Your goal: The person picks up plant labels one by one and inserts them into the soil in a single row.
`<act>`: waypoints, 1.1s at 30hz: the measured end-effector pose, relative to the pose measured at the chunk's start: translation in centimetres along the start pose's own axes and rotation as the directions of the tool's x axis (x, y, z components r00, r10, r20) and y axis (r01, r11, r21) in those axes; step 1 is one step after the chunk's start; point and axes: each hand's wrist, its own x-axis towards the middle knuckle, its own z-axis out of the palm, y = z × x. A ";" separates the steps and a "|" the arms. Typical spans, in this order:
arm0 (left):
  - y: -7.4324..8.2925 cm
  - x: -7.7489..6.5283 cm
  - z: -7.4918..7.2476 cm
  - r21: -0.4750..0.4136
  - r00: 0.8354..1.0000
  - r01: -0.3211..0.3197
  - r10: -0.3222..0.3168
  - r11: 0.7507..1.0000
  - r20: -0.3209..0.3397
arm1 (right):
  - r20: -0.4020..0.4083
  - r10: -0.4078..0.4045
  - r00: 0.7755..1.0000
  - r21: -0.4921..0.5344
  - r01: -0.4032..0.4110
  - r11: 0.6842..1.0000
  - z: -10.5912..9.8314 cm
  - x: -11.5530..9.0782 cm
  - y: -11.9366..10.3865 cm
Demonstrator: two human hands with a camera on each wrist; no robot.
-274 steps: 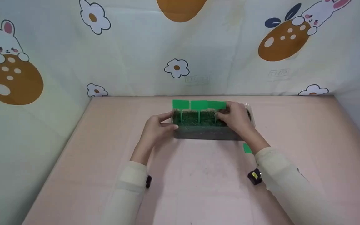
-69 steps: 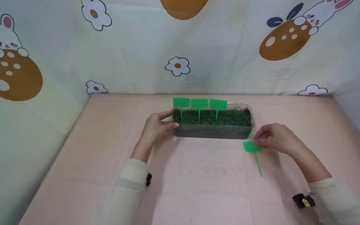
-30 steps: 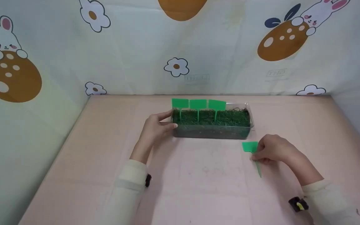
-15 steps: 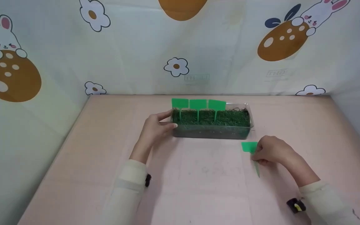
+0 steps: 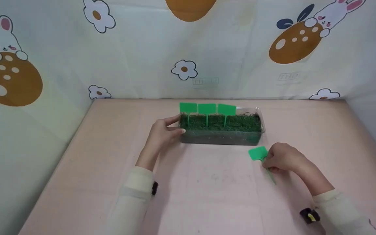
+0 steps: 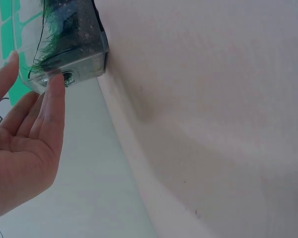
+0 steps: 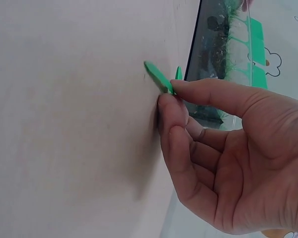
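Observation:
A clear plastic planter box (image 5: 220, 138) filled with dark soil and green grass stands near the back of the table. Three green T-shaped plant labels stand in its grass; the middle plant label (image 5: 207, 108) is beside the other two, toward the left half. My left hand (image 5: 161, 135) holds the left end of the box, thumb at the front corner. In front of the box's right end, my right hand (image 5: 286, 158) pinches another green plant label (image 5: 257, 153) by its stem. In the right wrist view that label's stem (image 7: 158, 77) sticks out from thumb and fingertip.
A pinkish cloth-covered table (image 5: 214, 195) spreads around the box. Behind it rises a pale curtain (image 5: 135, 58) printed with rabbits and flowers. A small black device (image 5: 309, 215) sits at the right sleeve.
My right hand came away from the third label in the grass, reached the loose label on the table and pinched its stem. That label has just turned slightly. My left hand stays on the box.

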 end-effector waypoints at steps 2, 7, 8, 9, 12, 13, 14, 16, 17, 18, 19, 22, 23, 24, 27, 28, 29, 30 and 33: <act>0.0 0.0 0.0 0.009 1.000 -0.010 0.010 1.000 0.000 | 0.002 0.004 1.000 0.025 -0.004 1.000 0.0 0.0 0.1; 0.0 -0.1 0.0 0.030 1.000 -0.023 0.023 0.999 0.003 | 0.005 -0.014 1.000 0.097 0.013 0.995 -0.1 -0.1 0.3; 0.0 -0.1 0.0 0.032 1.000 -0.023 0.023 0.999 0.001 | 0.004 -0.021 1.000 0.110 0.020 0.994 -0.1 -0.1 0.4; 0.0 -0.2 0.0 0.031 1.000 -0.021 0.021 0.999 0.000 | 0.003 -0.025 1.000 0.120 0.025 0.992 -0.1 -0.1 0.5; 0.0 -0.2 0.0 0.026 1.000 -0.019 0.019 0.999 -0.001 | 0.000 -0.046 0.999 0.146 0.045 0.988 -0.2 -0.1 0.6; 0.1 -0.2 0.0 0.026 1.000 -0.018 0.018 0.999 0.000 | -0.002 -0.051 0.999 0.155 0.050 0.987 -0.1 -0.1 0.7; 0.0 -0.1 0.0 0.023 1.000 -0.015 0.015 1.000 -0.001 | -0.003 -0.053 0.999 0.166 0.053 0.985 -0.1 0.0 0.7; 0.1 -0.2 0.0 0.018 1.000 -0.013 0.013 1.000 -0.001 | -0.003 -0.066 0.998 0.186 0.065 0.980 -0.1 -0.1 0.8; 0.1 -0.2 0.1 0.014 1.000 -0.011 0.011 1.000 -0.002 | -0.003 -0.073 0.997 0.195 0.072 0.978 -0.1 -0.1 0.9; 0.1 -0.2 0.1 0.012 1.000 -0.008 0.008 1.000 -0.004 | -0.003 -0.079 0.997 0.201 0.078 0.976 -0.2 -0.1 0.9; 0.1 -0.2 0.1 0.010 1.000 -0.005 0.005 1.000 -0.005 | -0.001 -0.083 0.997 0.209 0.081 0.975 -0.2 -0.1 1.0; 0.1 -0.2 0.1 0.016 1.000 -0.009 0.009 1.000 -0.008 | 0.005 -0.097 0.995 0.229 0.093 0.969 -0.4 -0.2 1.1; 0.1 -0.2 0.1 0.021 1.000 -0.013 0.013 1.000 -0.009 | 0.007 -0.101 0.995 0.236 0.097 0.967 -0.5 -0.2 1.1; 0.1 -0.2 0.1 0.025 1.000 -0.016 0.017 1.000 -0.009 | 0.008 -0.106 0.994 0.243 0.101 0.965 -0.6 -0.2 1.2; 0.0 -0.1 0.1 0.039 1.000 -0.024 0.024 0.999 -0.010 | 0.006 -0.115 0.993 0.260 0.109 0.959 -0.7 -0.2 1.3; 0.0 -0.1 0.1 0.040 1.000 -0.022 0.023 0.999 -0.012 | 0.003 -0.118 0.993 0.256 0.113 0.960 -0.8 -0.2 1.3; 0.0 -0.1 0.1 0.042 1.000 -0.021 0.022 0.999 -0.012 | -0.002 -0.121 0.993 0.252 0.118 0.960 -0.9 -0.2 1.4; 0.0 -0.1 0.1 0.042 1.000 -0.020 0.020 0.999 -0.013 | -0.008 -0.123 0.992 0.248 0.121 0.961 -1.0 -0.2 1.4; 0.1 -0.2 0.1 0.037 1.000 -0.009 0.010 0.999 -0.016 | -0.027 -0.131 0.991 0.232 0.134 0.963 -1.3 -0.2 1.5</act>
